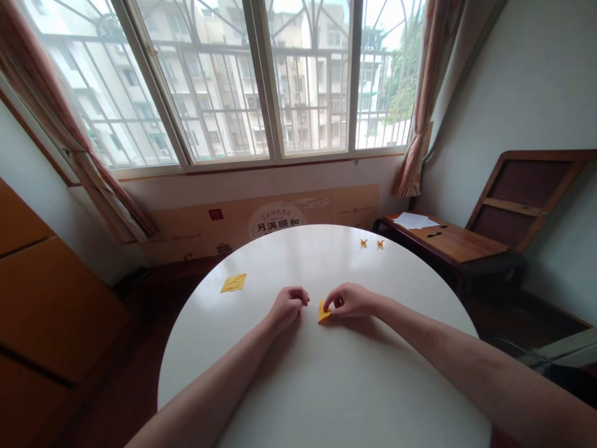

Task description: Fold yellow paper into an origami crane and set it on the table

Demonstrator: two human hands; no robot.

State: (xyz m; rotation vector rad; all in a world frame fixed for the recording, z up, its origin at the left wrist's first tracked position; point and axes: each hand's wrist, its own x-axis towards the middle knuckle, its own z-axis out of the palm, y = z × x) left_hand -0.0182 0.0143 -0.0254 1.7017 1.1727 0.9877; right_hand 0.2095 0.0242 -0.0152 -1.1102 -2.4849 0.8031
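Note:
A small piece of folded yellow paper (321,316) lies near the middle of the round white table (345,386). My right hand (352,300) has it pinched at its right side, thumb and fingertips closed on the paper. Just to the left, my left hand (288,306) rests with curled fingers, apart from the paper, and nothing shows in its grasp. A flat yellow paper square (234,283) with crease lines lies farther left on the table. At the far right edge stand two small folded orange-yellow paper figures (364,243), which look like cranes.
Beyond the table are a wide barred window (308,81) and a printed cardboard panel (224,218). On the right, a low wooden table (459,246) carries white papers (415,221) and a small dark object (435,234). An orange-brown cabinet (51,292) stands on the left.

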